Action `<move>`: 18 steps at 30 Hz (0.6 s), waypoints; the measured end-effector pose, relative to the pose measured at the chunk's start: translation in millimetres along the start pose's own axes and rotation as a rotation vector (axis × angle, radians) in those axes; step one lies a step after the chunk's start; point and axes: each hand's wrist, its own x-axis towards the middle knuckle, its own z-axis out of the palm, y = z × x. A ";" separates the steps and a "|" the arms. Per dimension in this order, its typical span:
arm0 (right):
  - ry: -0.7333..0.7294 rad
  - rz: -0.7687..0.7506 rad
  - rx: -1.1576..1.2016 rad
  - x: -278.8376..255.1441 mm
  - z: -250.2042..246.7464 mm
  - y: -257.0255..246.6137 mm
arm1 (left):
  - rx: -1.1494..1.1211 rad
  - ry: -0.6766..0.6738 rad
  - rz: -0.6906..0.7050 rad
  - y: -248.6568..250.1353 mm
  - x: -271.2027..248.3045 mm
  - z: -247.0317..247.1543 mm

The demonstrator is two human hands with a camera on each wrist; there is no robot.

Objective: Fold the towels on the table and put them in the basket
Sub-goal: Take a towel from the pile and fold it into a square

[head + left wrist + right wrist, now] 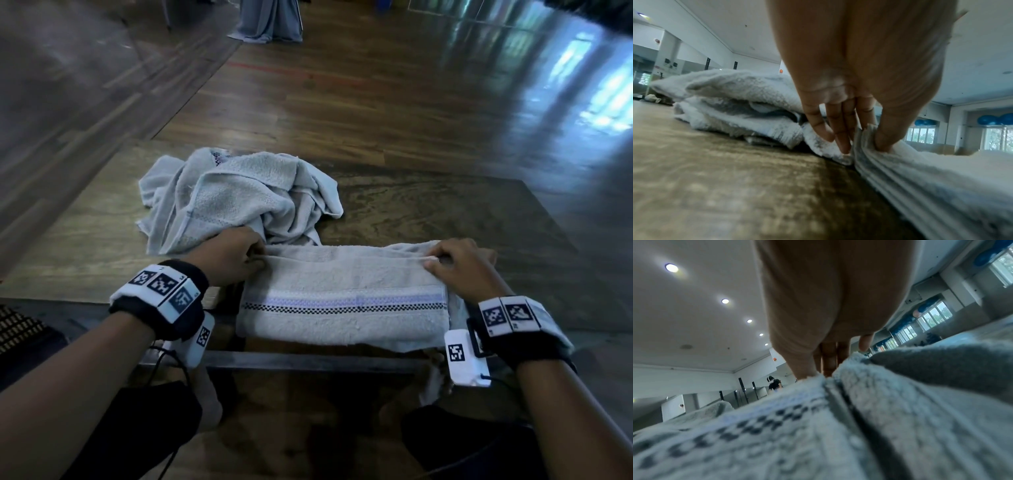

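A pale grey towel (342,294) with a lilac stripe and a black checked band lies folded into a long strip at the table's near edge. My left hand (236,255) pinches its far left corner, thumb on top and fingers behind the stacked layers (863,146). At the far right corner my right hand (455,263) grips the folded edge (824,374) between thumb and fingers. The towel (777,426) fills the lower half of the right wrist view. A heap of crumpled pale towels (236,198) lies just behind my left hand. No basket is in view.
The wooden table (445,212) shows bare surface to the right of the heap and behind the folded towel. Its near edge has a dark metal rail (308,361). A dark woven object (17,329) shows at the far left. My knees are below the table edge.
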 end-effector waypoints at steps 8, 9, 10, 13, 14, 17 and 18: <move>0.051 0.059 0.248 -37.2 -28.6 9.5 | -0.310 0.207 0.074 5.9 -27.3 -22.6; 0.020 0.057 0.236 -45.1 -30.9 13.2 | -0.331 0.192 0.083 5.2 -32.7 -27.0; 0.000 0.052 0.220 -52.8 -32.8 16.5 | -0.338 0.166 0.100 4.0 -38.4 -30.7; 0.033 0.038 0.220 -68.1 -36.2 15.5 | -0.302 0.117 0.119 6.0 -51.3 -36.7; 0.089 0.026 0.222 -69.9 -37.7 9.9 | -0.302 0.166 0.112 9.7 -52.3 -37.6; 0.457 -0.101 0.175 -70.7 -49.8 -14.6 | -0.205 0.645 0.167 31.7 -51.0 -45.4; 0.626 -0.160 0.162 -72.1 -57.7 -20.6 | -0.134 0.849 0.224 39.7 -50.5 -50.4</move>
